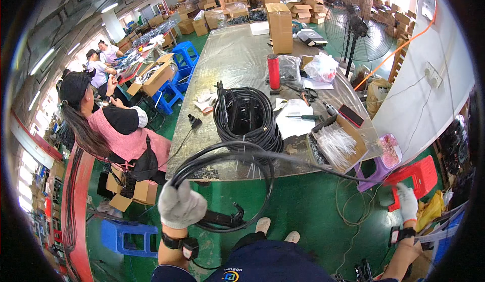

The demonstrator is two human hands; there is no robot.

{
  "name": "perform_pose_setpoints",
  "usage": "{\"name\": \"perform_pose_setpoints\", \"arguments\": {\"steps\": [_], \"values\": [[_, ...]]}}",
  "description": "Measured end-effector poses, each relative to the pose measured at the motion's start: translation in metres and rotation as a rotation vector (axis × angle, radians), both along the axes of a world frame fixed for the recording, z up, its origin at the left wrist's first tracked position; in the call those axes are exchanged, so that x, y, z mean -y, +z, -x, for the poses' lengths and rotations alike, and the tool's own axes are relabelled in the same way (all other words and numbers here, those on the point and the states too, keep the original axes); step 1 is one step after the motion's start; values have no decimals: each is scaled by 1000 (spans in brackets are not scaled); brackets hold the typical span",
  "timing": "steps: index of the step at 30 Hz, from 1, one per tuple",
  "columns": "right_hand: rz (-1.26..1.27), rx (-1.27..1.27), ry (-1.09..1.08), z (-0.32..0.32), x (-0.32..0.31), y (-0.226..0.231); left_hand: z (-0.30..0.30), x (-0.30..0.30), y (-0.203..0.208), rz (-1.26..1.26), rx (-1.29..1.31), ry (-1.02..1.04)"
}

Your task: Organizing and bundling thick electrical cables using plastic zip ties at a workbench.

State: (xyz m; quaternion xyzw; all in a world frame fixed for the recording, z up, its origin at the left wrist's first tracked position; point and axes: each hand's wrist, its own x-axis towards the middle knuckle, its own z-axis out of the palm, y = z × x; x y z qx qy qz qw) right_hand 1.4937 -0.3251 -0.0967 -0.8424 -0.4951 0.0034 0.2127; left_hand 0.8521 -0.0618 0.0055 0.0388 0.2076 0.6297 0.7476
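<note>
My left hand (182, 205), in a pale work glove, is closed around a loose coil of black cable (269, 181) held up in front of the table's near edge. A black plug-like fitting (222, 218) hangs at the coil's lower part. From the coil, a length of cable stretches right toward my right hand (406, 203), also gloved, out beside the red stool. Its fingers are slightly blurred but look closed on the cable. Just beyond the held coil, a thick stack of coiled black cable (247, 115) lies on the metal-topped table (202, 97).
Right of the stack are a box of white cable ties (336, 145), a screwdriver (303, 117) and a red cylinder (273, 72). A red stool (417, 178) and a purple stool (374, 171) stand right. A co-worker in pink (118, 125) sits left, near a blue stool (129, 237).
</note>
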Motion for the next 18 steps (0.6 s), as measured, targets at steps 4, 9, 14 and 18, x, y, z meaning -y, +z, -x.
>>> {"name": "perform_pose_setpoints", "arguments": {"steps": [4,9,14,18], "values": [[4,158,210,136,-34,84,-51,-20,10,-497,-90,-611],[68,111,685,212,-60,195,-122,-22,32,-411,-542,-669],[-172,178,933,259,-108,231,-162,-16,27,-471,-638,-901],[-302,123,845,253,-131,223,-181,2,27,-556,-688,-986]]}}
